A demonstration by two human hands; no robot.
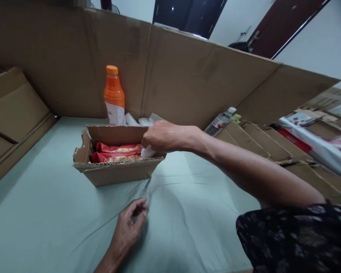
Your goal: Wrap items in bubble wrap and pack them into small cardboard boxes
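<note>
A small open cardboard box [118, 175] stands on a pale green cloth [170, 212]. Inside it lie red packets [113, 155] with a food picture on them. My right hand [159, 137] reaches over the right end of the box, fingers closed and pointing down. It grips a whitish, translucent item [148, 152] whose kind I cannot make out, partly hidden by the fingers. In front of the box my left hand [130, 220] rests near the cloth, holding nothing, its fingers loosely curved and the thumb apart from them.
Behind the box stand an orange bottle [114, 96] and several clear plastic pieces [132, 119]. A tall cardboard wall [182, 72] runs across the back. On the right, a clear bottle [220, 121] leans beside cardboard dividers [250, 140]. Another cardboard piece [17, 113] is at left.
</note>
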